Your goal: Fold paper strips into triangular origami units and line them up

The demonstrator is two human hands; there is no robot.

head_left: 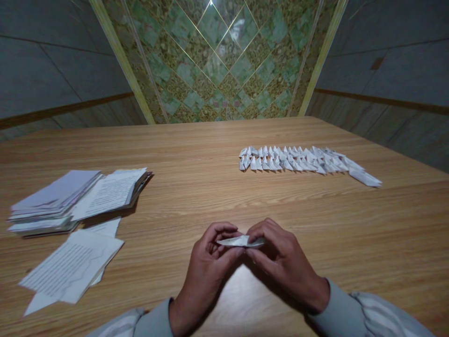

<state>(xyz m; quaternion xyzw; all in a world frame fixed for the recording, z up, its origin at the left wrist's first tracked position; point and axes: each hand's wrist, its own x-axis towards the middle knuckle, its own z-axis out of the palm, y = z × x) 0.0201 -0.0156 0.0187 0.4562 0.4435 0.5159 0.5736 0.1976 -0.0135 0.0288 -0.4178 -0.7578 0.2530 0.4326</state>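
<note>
A small folded paper (239,241), white with pointed ends, is held between my two hands above the near middle of the table. My left hand (213,257) pinches it from the left, with the thumb below and the fingers curled behind. On the other side my right hand (280,248) grips it between thumb and fingers, covering much of its right end. The thumbs nearly meet under the paper's middle. Part of the fold lies hidden behind the fingers.
Two rows of folded paper pieces (294,161) stand at the back right of the wooden table (189,187). To the left lie a stack of papers (56,196), an open book or printed pages (114,189), and loose written sheets (73,267). A tiled wall (217,70) rises behind.
</note>
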